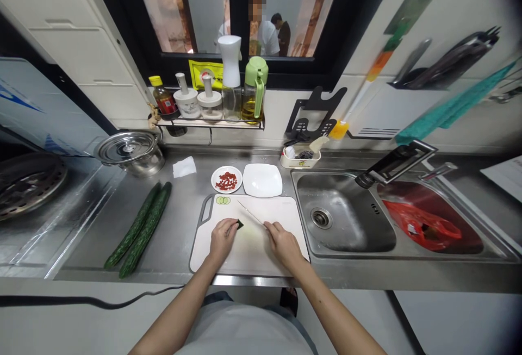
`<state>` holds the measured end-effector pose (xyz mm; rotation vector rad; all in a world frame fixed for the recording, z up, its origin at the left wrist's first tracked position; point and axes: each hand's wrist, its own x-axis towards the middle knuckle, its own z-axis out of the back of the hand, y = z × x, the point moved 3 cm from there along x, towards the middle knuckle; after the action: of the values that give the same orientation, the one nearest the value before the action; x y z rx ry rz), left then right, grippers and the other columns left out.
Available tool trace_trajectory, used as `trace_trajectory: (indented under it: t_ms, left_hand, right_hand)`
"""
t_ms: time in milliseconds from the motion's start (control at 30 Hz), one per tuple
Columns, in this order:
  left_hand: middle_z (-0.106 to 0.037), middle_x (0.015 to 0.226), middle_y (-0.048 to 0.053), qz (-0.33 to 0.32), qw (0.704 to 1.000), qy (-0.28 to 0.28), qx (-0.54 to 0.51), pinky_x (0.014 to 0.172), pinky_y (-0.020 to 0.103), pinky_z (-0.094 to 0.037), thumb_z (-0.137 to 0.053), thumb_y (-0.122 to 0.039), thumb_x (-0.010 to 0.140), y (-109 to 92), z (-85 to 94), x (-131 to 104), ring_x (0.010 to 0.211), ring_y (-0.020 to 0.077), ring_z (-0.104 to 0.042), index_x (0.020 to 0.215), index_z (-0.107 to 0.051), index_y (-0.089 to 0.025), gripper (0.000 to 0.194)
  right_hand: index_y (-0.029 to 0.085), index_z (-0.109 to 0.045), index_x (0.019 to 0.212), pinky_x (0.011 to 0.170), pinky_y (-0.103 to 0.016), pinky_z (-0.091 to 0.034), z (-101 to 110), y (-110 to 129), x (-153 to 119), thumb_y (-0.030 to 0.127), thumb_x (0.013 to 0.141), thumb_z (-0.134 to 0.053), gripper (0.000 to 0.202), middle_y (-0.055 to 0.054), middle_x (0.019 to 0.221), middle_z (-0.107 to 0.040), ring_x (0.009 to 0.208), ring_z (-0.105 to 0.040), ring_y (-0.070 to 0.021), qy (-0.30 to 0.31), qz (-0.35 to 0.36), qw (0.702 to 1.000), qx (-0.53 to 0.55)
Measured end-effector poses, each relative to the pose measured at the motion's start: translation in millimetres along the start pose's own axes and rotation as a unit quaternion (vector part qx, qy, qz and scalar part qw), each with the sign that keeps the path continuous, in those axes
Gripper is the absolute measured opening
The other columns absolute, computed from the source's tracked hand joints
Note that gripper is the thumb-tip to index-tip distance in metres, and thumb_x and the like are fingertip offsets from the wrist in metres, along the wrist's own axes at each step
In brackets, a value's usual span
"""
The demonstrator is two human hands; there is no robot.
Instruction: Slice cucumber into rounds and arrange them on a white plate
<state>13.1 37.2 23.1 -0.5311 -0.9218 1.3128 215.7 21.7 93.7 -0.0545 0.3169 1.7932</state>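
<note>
Over the white cutting board (pixel 281 211), my left hand (pixel 222 239) is closed with a small dark green piece of cucumber (pixel 240 224) at its fingertips. My right hand (pixel 283 243) grips a knife (pixel 250 212), whose thin blade points away and to the left, just past the cucumber piece. Its handle is mostly hidden in my fingers. A few thin cucumber slices (pixel 223 200) lie at the board's far left corner. Behind the board are a small plate (pixel 215 185) of chopped red bits (pixel 228 181) and a bare white square plate (pixel 263 180).
Two long cucumbers (pixel 141 230) lie left of the board. Beyond them are a lidded steel pot (pixel 141 154) and a white tissue (pixel 184 167). A sink (pixel 346 211) adjoins on the right, with a red plastic bag (pixel 424 230) in its second basin. A condiment shelf (pixel 212 123) hangs behind.
</note>
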Motion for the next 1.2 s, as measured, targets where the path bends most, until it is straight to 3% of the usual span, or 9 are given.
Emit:
trace_trajectory:
  t_ms: [267,700,1200]
  left_hand:
    - [-0.070,0.091,0.005,-0.061,0.998,-0.023,-0.002,0.079,0.033,-0.051,-0.051,-0.030,0.088,11.3,-9.2,-0.8,0.087,0.0172,-0.064,0.092,-0.068,-0.021,0.020]
    - [-0.070,0.091,0.005,-0.103,0.994,-0.022,0.030,0.078,0.032,-0.051,-0.051,-0.026,0.088,9.1,-8.9,-1.7,0.085,0.0169,-0.063,0.091,-0.068,-0.020,0.019]
    - [-0.067,0.088,0.005,-0.116,0.992,-0.007,0.044,0.076,0.031,-0.049,-0.048,-0.023,0.089,11.6,-10.9,-2.5,0.084,0.0167,-0.060,0.086,-0.065,-0.020,0.019]
  right_hand:
    - [0.014,-0.054,0.106,0.068,-0.024,-0.040,6.8,23.8,4.0,0.022,0.095,-0.026,0.031,-0.011,0.090,-0.067,0.086,-0.063,-0.0193,0.084,0.001,0.996,0.026]
    - [0.012,-0.051,0.112,0.074,-0.028,-0.043,-16.0,37.2,4.1,0.017,0.094,-0.026,0.032,-0.013,0.089,-0.067,0.089,-0.063,-0.0204,0.096,0.035,0.995,0.003]
    - [0.014,-0.050,0.108,0.073,-0.027,-0.047,-17.8,47.9,0.8,0.005,0.089,-0.029,0.030,-0.012,0.093,-0.066,0.089,-0.064,-0.0191,0.092,0.031,0.994,-0.041]
